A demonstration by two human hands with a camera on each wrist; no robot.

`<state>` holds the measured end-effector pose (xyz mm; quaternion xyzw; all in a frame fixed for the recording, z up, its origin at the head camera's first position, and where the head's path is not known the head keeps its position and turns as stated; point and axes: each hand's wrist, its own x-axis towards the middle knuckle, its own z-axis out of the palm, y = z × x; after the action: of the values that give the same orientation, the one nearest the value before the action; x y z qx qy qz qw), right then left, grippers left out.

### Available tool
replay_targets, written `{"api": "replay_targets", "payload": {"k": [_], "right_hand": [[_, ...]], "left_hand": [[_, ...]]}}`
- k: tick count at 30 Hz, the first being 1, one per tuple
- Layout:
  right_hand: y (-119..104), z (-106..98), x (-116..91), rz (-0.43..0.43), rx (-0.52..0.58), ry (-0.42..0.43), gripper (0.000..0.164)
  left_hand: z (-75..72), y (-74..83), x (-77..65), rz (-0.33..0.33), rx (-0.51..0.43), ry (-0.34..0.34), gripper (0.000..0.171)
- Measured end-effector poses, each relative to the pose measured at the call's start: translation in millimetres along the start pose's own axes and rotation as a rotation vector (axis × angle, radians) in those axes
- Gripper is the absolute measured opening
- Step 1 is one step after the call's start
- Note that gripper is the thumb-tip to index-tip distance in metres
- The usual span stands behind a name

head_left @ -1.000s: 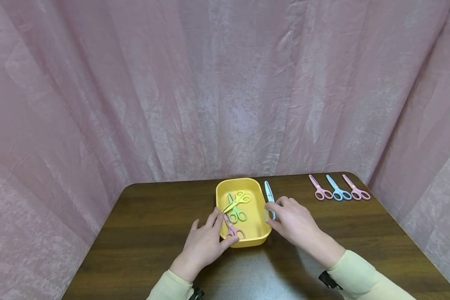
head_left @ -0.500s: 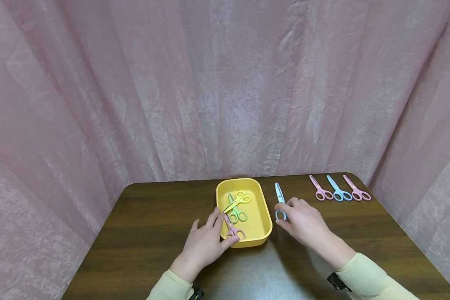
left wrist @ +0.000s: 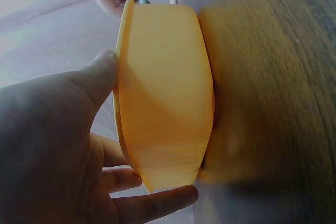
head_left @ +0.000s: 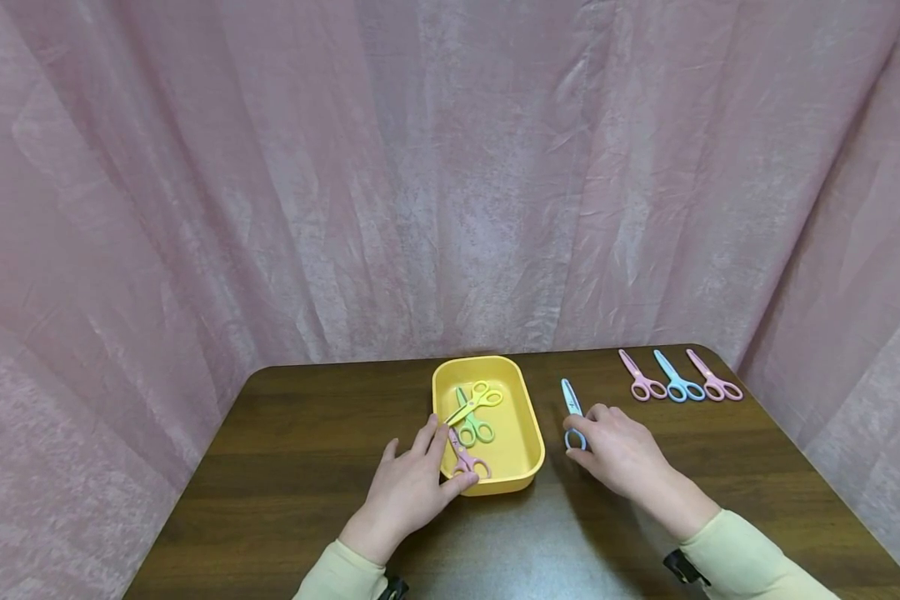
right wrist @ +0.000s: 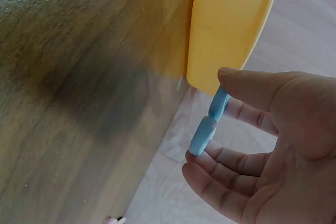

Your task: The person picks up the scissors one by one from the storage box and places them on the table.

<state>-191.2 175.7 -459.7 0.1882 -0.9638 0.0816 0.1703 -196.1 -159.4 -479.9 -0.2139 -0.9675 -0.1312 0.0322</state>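
Blue scissors point(head_left: 572, 398) are pinched by their handle between the thumb and fingers of my right hand point(head_left: 621, 450), just right of the yellow tray point(head_left: 528, 421). Their blades point away from me. The right wrist view shows the blue handle point(right wrist: 203, 134) edge-on, held above the table. My left hand point(head_left: 411, 492) touches the tray's near left corner, thumb at the near rim and fairly straight fingers along the left side. Inside the tray lie yellow scissors point(head_left: 483, 397), crossing over green scissors point(head_left: 474, 428), and pink scissors point(head_left: 462, 457) partly hidden by my left hand.
At the table's back right lie pink scissors point(head_left: 637, 377), light-blue scissors point(head_left: 677, 379) and another pink pair point(head_left: 711, 379) in a row. The brown wooden table point(head_left: 285, 467) ends at the pink curtain point(head_left: 450, 183) behind it.
My right hand has moved the blue scissors right, away from the tray's edge, and slightly toward me. My left hand and the tray have stayed in place.
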Motion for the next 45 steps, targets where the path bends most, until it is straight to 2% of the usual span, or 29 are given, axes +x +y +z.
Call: {"api": "replay_targets", "payload": {"k": [10, 21, 45], "right_hand": [[6, 8, -6, -0.018, -0.010, -0.045, 0.033], [8, 15, -12, -0.027, -0.052, -0.135, 0.032], [10, 23, -17, 0.008, -0.038, -0.179, 0.031]], "left_hand": [[-0.1, -0.8, -0.1, 0.005, 0.006, 0.006, 0.096], [-0.2, 0.3, 0.5, 0.006, 0.006, 0.011, 0.094], [0.7, 0.8, 1.0, 0.002, -0.003, 0.016, 0.092]]}}
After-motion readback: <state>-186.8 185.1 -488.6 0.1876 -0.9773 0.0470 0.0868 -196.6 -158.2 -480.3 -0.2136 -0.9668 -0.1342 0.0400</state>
